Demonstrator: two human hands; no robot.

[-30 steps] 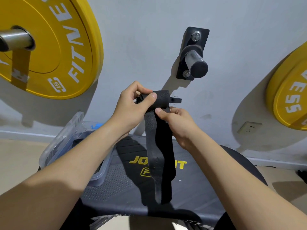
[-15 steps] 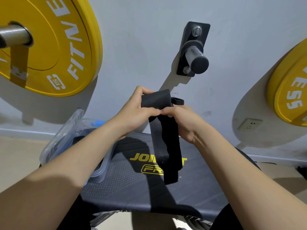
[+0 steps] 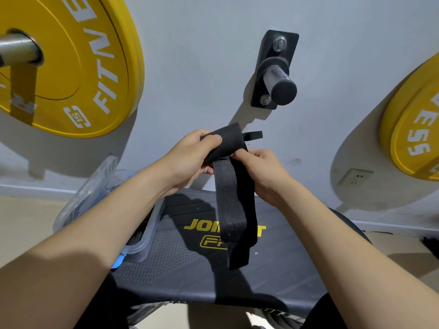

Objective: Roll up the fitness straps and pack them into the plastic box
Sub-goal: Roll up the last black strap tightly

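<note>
A black fitness strap (image 3: 234,205) hangs in the air above the bench, its top end wound into a roll (image 3: 225,143). My left hand (image 3: 190,157) grips that roll from the left, thumb on top. My right hand (image 3: 263,167) pinches the strap just under the roll from the right. The loose tail drops down to about the bench logo. A clear plastic box (image 3: 145,236) with an open lid sits on the bench to the left, mostly hidden behind my left forearm; dark items lie inside it.
The black padded bench (image 3: 180,264) with yellow lettering lies below my hands. Yellow weight plates (image 3: 78,62) hang on the wall at left and at right (image 3: 413,129). A black wall peg (image 3: 278,77) juts out above the strap. A socket (image 3: 356,176) is low right.
The roll at the top has grown as my hands turned it. The hanging tail has shortened and its end has risen.
</note>
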